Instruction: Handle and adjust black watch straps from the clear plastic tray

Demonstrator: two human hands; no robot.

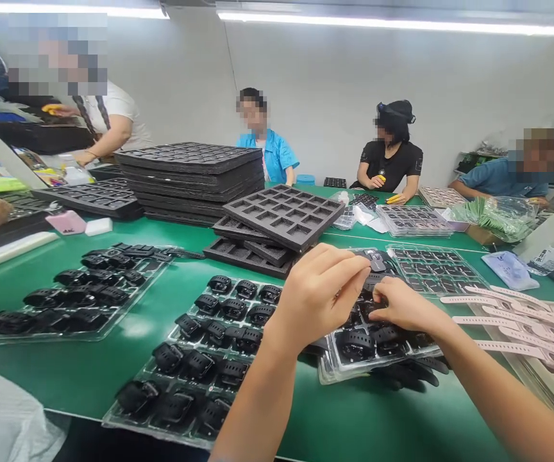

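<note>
Pinching a small dark watch part [376,260] between them, the left hand [318,292] and right hand [402,305] meet over a clear tray of black watches [377,343] at about 1 o'clock from the lower edge; both sets of fingers are curled closed around the piece, though exactly what it is cannot be told. Two more clear trays of black watches lie on the green table [89,375]: one [195,359] at 6 o'clock, one [75,292] at 9 o'clock. A stack of black foam trays [190,179] rises at 11 o'clock, with looser foam trays [281,215] leaning at 12. Several pink straps [512,317] fan out at 3 o'clock. Four other people sit or stand around the table under strip lights and a plain white wall [335,96]. No writing is legible.
</note>
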